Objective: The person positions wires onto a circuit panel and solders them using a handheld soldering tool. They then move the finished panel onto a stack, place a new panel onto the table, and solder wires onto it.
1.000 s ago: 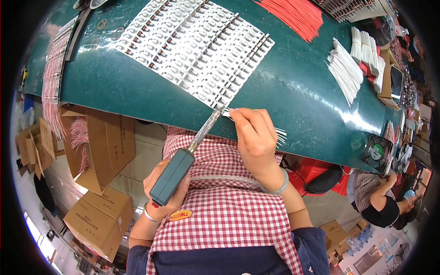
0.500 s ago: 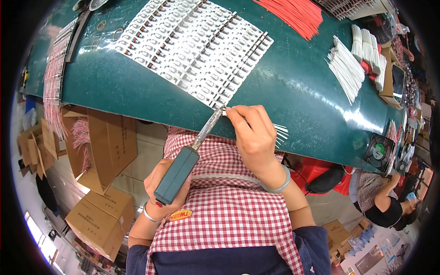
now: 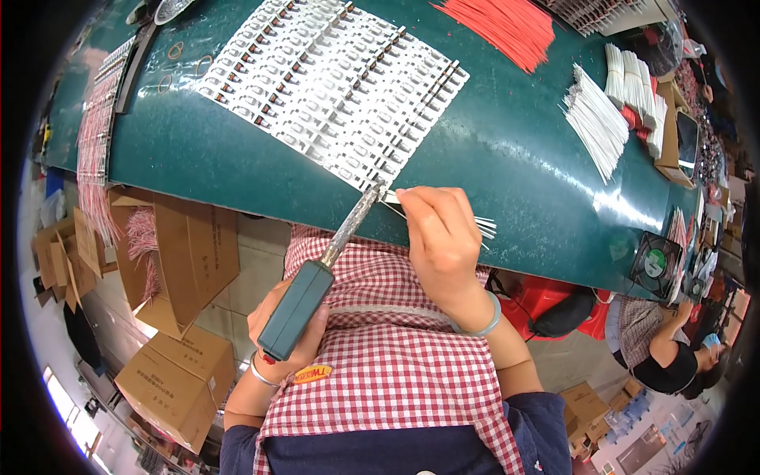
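Observation:
My left hand is wrapped around the dark green handle of a soldering iron. The iron's metal shaft slants up to the near corner of a white panel set with rows of small metal parts. Close to that tip, my right hand pinches several thin white wires, whose other ends fan out past its right side. The wire ends seem to meet the iron's tip at the panel corner, but whether they touch is too small to tell.
Red wires lie at the table's far side, with loose white wires and bundled ones to the right. A small fan stands at the right edge. At left are a panel with hanging wires and cardboard boxes. Another person sits far right.
The soldering iron's handle has shifted slightly left and down, with its tip still at the panel corner. My right hand has moved only a little and keeps its pinch.

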Tool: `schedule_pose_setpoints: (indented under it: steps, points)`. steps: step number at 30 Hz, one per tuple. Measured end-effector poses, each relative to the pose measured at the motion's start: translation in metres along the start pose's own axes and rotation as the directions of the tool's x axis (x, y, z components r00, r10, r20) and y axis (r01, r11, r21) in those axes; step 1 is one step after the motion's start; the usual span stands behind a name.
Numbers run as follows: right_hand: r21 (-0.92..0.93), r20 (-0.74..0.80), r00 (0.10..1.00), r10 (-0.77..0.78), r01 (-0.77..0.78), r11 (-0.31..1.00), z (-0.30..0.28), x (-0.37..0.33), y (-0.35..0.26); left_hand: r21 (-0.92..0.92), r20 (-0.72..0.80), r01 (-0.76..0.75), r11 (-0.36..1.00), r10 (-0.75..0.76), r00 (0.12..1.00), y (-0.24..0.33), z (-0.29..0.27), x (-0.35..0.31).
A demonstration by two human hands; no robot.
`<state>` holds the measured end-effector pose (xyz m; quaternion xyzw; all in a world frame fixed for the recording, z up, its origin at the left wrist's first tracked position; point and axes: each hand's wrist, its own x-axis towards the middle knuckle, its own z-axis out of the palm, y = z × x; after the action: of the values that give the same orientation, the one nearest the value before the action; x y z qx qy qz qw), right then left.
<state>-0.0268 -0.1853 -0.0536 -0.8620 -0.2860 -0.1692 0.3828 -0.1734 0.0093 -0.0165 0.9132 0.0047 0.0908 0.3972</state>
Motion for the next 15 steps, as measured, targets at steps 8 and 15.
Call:
schedule_pose_setpoints:
  steps: [8,15]
  points:
    - [-0.028,0.001,1.0,-0.004,0.004,1.0,0.002,0.001,0.01,-0.054,0.022,0.042,0.998,-0.041,0.999,0.006,0.003,0.009]
    - [-0.044,0.026,1.0,-0.014,0.015,0.999,0.0,0.004,0.008,-0.116,0.003,0.05,0.992,-0.05,0.999,0.007,0.011,0.014]
